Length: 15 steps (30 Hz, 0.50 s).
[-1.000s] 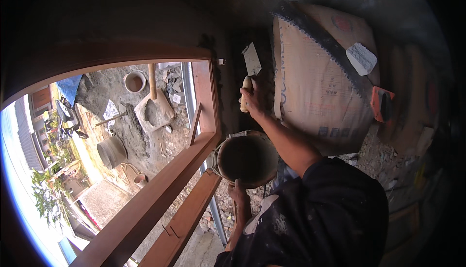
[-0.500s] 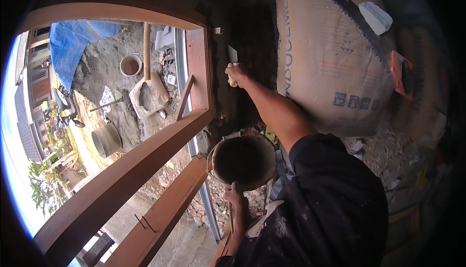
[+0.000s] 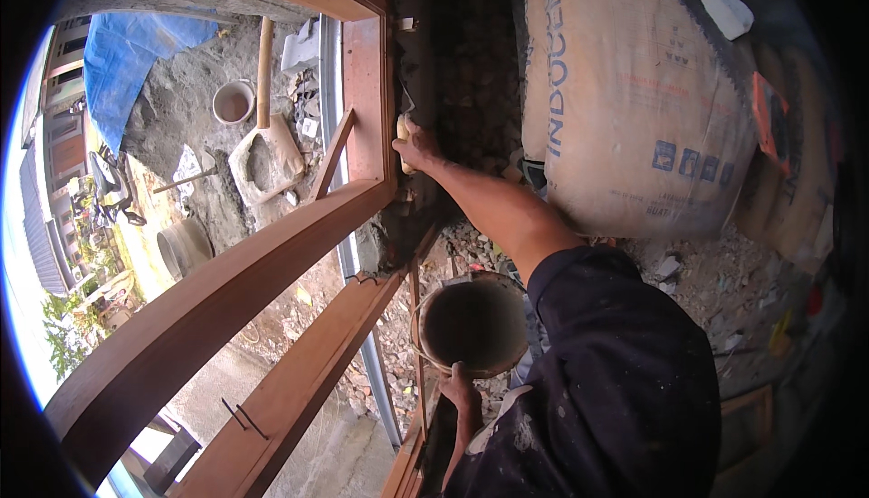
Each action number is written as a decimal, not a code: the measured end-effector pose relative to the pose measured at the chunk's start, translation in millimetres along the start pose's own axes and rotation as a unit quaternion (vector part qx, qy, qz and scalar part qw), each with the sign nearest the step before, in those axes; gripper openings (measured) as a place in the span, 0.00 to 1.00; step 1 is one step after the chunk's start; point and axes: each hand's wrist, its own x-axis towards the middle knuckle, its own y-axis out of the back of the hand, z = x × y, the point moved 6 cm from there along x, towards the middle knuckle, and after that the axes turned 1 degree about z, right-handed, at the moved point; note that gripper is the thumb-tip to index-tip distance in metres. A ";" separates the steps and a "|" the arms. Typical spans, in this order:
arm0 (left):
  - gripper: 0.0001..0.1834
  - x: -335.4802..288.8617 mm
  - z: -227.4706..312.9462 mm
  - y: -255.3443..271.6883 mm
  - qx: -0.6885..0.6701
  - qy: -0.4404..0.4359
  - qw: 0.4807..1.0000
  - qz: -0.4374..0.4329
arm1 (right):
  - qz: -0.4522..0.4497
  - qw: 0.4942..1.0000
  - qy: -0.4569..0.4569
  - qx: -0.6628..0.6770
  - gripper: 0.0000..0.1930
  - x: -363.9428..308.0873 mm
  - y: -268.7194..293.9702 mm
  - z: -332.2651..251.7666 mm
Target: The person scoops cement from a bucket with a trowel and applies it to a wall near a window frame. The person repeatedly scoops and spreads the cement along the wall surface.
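Wooden window frame (image 3: 272, 263) fills the left of the view, its upright post (image 3: 367, 100) meeting rough wall masonry (image 3: 471, 72). We note stacked cement sacks (image 3: 634, 109) just to the right of that wall. Below, we grip a round mortar bucket (image 3: 472, 321) with our left hand (image 3: 460, 387), fingers closed on its near rim. Our right hand (image 3: 415, 147) is closed around the pale handle of a trowel (image 3: 405, 113), whose blade sits in the joint between the post and the masonry. Outside, a shovel (image 3: 264, 136) lies on a sand pile.
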 end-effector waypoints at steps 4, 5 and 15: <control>0.20 5.5 -9.0 3.4 -0.010 0.030 1.000 0.003 | -0.009 0.999 0.015 0.030 0.42 -31.7 5.2 -7.7; 0.20 6.4 -4.3 3.2 -0.013 0.033 0.999 -0.006 | 0.002 0.999 0.037 0.035 0.43 -44.7 1.4 2.6; 0.16 10.9 18.2 -3.6 0.005 -0.054 0.998 -0.038 | -0.162 0.917 -0.122 0.345 0.34 -201.4 91.3 -6.3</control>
